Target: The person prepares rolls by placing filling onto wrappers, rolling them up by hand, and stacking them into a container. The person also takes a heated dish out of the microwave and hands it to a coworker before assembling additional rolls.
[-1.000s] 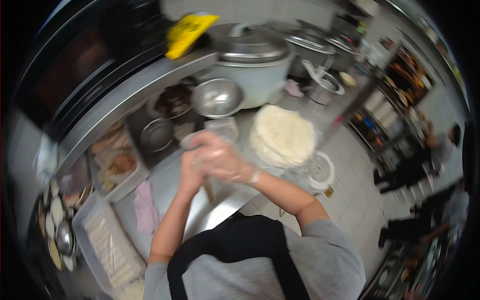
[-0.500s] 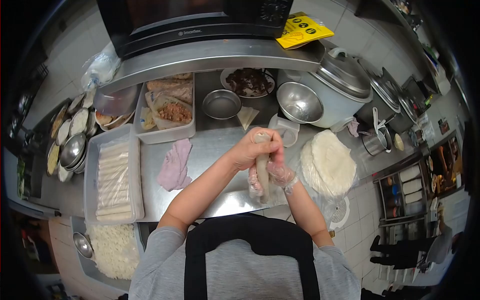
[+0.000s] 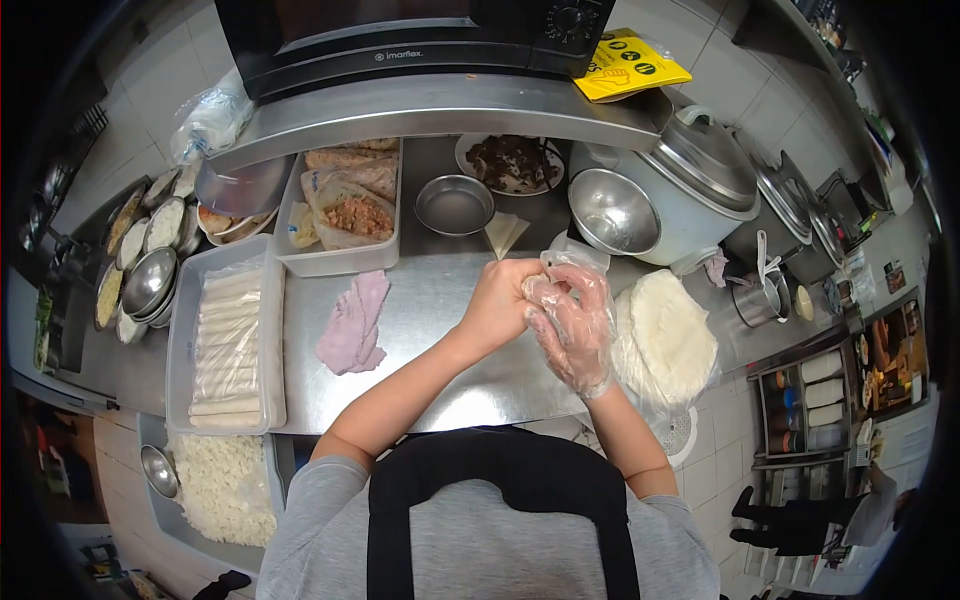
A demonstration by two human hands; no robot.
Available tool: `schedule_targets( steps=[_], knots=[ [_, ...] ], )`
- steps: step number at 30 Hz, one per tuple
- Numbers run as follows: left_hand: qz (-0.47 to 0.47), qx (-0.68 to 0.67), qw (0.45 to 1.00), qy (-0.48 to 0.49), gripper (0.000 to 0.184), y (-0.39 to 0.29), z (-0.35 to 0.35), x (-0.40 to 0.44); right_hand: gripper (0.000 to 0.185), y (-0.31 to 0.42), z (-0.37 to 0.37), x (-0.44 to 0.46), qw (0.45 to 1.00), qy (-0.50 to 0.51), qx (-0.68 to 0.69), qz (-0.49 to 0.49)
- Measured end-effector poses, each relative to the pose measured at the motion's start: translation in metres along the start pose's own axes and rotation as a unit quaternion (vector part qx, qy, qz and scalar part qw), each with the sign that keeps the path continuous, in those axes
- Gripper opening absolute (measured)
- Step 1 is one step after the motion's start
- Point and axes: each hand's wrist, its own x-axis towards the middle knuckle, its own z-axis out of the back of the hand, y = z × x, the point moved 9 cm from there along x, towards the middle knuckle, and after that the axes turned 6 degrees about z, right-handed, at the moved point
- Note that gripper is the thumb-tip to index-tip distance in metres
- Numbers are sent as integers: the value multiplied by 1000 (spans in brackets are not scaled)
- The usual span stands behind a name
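Pale roll, seen between the hands half a second ago, no longer visible, location uncertain; left hand (image 3: 502,308) and gloved right hand (image 3: 578,325) touch, fingers bent, cannot tell whether grasping it.

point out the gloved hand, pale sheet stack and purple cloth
Gloved right hand (image 3: 577,332): head view, middle of glove.
Pale sheet stack (image 3: 672,336): head view, top sheet.
Purple cloth (image 3: 352,325): head view, middle folds.
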Motion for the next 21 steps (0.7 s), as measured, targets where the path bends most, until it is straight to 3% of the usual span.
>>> schedule_targets(
  steps=[5, 7, 9, 10, 14, 16, 17, 19, 20, 21],
  knots=[
    [-2, 55, 998, 27, 13, 16, -6, -2, 24, -5, -11, 4, 999, 22, -21, 42],
    [4, 41, 999, 21, 8, 7, -2, 0, 24, -18, -7, 5, 987, -21, 157, -22],
    [35, -120, 992, 32, 7, -1, 1, 1, 23, -14, 2, 2, 978, -69, 193, -32],
    [34, -121, 992, 28, 7, 0, 3, 1, 23, -16, 9, -1, 966, -115, 225, -45],
    [58, -94, 990, 91, 12, 13, -8, -3, 24, -15, 5, 1, 980, -50, 191, 5],
    [68, -100, 986, 113, 16, 18, -15, -3, 27, -11, -6, 6, 992, 43, 105, 49],
    [47, -75, 991, 103, 16, 15, -15, -3, 27, -10, -3, 10, 992, 43, 105, 49],
    [26, -50, 994, 92, 15, 13, -13, -3, 28, 5, -6, 19, 989, 97, -20, 112],
    [21, -36, 994, 100, 11, 13, -12, -4, 28, 3, -8, 15, 989, 97, -20, 113],
    [15, -21, 994, 108, 8, 10, -11, -4, 27, -8, -3, 13, 992, 45, 98, 62]
  ],
)
